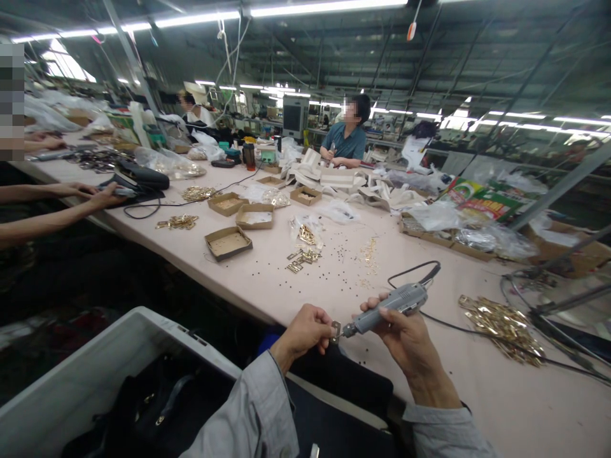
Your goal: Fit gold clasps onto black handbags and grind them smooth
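Metal plate (336,331) pinched in left hand's (311,329) fingertips.

- Driver tip (342,333): contact with plate (336,327) too small to confirm.
- Bin (90,366): cut off by left and bottom edges.
- Nearest co-worker's arms (57,217): cut off by left edge.

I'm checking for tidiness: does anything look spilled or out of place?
Small dark pieces lie scattered loose across the table, outside the cardboard boxes, so they look spilled, though possibly left there for use.
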The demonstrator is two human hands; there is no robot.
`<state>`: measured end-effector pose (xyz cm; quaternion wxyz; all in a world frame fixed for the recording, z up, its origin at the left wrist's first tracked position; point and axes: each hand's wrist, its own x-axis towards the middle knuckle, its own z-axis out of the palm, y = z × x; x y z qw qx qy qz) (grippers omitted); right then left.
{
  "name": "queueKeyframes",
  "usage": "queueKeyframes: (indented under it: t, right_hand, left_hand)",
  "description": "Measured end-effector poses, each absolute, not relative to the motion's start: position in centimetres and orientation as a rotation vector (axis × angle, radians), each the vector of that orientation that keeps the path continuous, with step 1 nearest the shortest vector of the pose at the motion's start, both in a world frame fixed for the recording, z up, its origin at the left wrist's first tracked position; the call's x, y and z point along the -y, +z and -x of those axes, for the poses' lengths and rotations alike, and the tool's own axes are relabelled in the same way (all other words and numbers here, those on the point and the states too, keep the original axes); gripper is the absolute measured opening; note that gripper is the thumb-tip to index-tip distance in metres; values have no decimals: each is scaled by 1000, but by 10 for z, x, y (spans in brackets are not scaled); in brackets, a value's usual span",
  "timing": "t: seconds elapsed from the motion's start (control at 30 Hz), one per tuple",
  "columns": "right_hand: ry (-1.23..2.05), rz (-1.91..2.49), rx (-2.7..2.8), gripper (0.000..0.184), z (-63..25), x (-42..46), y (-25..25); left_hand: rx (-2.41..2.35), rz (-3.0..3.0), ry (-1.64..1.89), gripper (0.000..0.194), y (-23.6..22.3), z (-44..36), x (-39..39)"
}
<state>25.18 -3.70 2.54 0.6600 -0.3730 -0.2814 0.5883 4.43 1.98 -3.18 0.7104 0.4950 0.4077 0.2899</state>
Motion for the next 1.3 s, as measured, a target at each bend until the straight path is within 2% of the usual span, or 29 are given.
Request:
queueKeyframes:
  t: [0.2,0.63,0.73,1.03,1.17,1.3]
  right_hand:
    - [1257,881,812,35,-241,41,36]
    - [1039,1084,1363,23,-215,44,58]
    - [1085,1041,1378,26,-205,39,60]
    - [1356,926,1582,35,-184,20,64]
    - [1463,807,1618,39,-181,13,57]
    - [1554,692,1539,35,-183,10,57]
  left_hand:
    - [-936,-1106,632,14,-33,-45,-20]
    - [-920,-1135,637,13,-36,-45,-20]
    - [-918,-1152,643,17,-33,-45,-18]
    - [-779,-1239,756,46,-22,-42,-12]
    - [-787,-1173,783,43,-24,-42,-10]
    - [-826,-1163,750,32,-27,-43,-12]
